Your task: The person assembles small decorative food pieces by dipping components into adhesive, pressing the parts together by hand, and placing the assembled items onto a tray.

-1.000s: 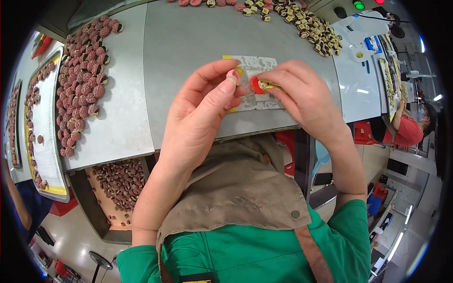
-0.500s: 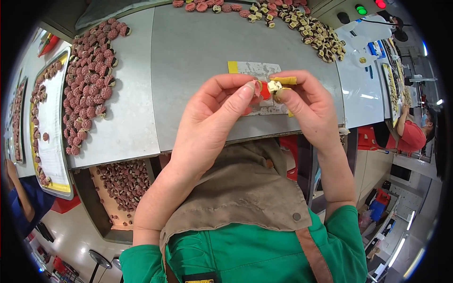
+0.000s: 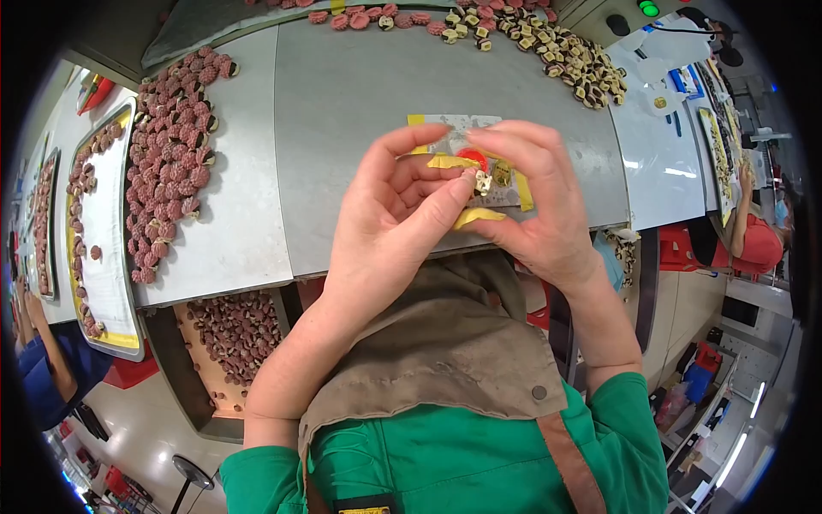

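Observation:
My left hand [image 3: 402,193] is closed, its thumb and fingers pinching a small cream-and-dark moulded piece [image 3: 483,182]. The side of the piece within my fingers is hidden. My right hand [image 3: 544,193] curves around it, thumb and fingers apart, with yellow coverings on the thumb tip and on a finger reaching across above the piece. Beneath both hands lies a speckled white board [image 3: 445,124] with yellow edges. A red round thing [image 3: 473,157] shows between the hands, partly covered.
Pink ridged pieces [image 3: 171,163] pile up at the left of the metal table [image 3: 360,86]; cream-and-dark pieces [image 3: 574,64] lie at the far right. A tray [image 3: 107,265] stands further left, above an open drawer [image 3: 231,343] of pieces. Co-workers' arms show at both sides.
The cream-and-dark piece has passed from my right fingers to my left hand. My right thumb and fingers have spread apart around it, and the hands have drawn closer together.

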{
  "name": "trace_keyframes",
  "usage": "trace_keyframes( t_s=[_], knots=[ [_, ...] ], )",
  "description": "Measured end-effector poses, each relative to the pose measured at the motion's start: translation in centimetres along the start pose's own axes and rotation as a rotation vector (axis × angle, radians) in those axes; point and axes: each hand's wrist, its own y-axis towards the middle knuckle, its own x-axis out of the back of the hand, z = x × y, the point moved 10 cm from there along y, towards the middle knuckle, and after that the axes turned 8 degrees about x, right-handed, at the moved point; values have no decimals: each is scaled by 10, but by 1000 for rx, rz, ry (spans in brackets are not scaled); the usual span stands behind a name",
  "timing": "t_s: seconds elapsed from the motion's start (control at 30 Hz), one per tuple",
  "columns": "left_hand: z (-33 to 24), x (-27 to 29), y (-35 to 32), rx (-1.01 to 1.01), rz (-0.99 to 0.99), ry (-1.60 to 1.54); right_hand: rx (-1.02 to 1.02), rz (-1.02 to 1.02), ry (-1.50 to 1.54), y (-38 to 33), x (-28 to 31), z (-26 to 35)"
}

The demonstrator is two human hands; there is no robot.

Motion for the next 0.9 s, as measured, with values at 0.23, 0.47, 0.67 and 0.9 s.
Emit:
trace_keyframes(
  t_s=[0.23, 0.47, 0.67, 0.9],
  knots=[
    [-4, -10, -4, -133, -8, 153, 74, 157, 12, 3, -11, -3],
    [5, -8, 4, 27, -30, 137, -12, 124, 104, 1, -16, -16],
    [-12, 10, -7, -3, -91, 247, 114, 168, 93, 18, -19, -3],
    [-205, 243, -130, -533, -1101, 1436, -143, 226, -150, 35, 22, -115]
  ],
)
